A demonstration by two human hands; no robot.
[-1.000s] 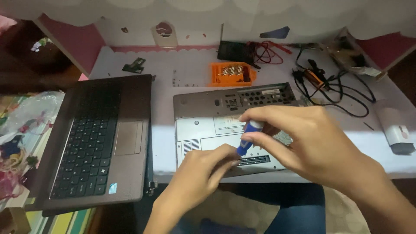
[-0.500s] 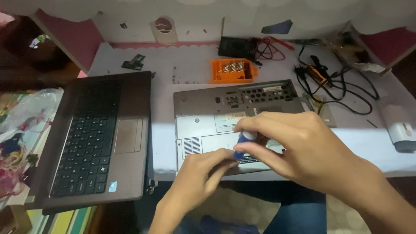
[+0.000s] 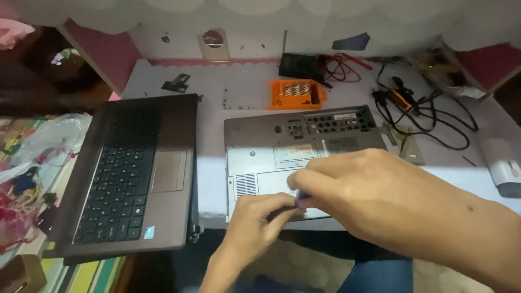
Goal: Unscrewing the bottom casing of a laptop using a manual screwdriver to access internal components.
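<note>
Nearest the camera, the left hand (image 3: 255, 220) comes up from the bottom edge with its fingers curled and pinched at the near edge of the overturned grey laptop base with its pale silver underside panel (image 3: 271, 157); whether they grip anything there I cannot tell, the spot being hidden by the other hand. The right hand (image 3: 380, 198) enters from the right, fingers closed around a small blue-handled tool (image 3: 302, 195), most likely a precision screwdriver, of which only a sliver of handle shows between thumb and forefinger. The tool meets the base at the near middle of the panel, just right of the vent grille. Judgement: the tool is light, stiff and thin, best held by the handle with the fingertips; it looks apt to slip off a small screw head. The base looks rigid but thin-walled plastic, moderately light, safest to steady flat on the white table (image 3: 211, 163) by its edges rather than at the vents. To the left lies a dark brown open laptop with a black keyboard (image 3: 135, 173). Farther off sits an orange plastic bit holder (image 3: 296, 95), at far right a tangle of black cables (image 3: 423, 108), and at the right edge a white rounded device (image 3: 502, 165).
</note>
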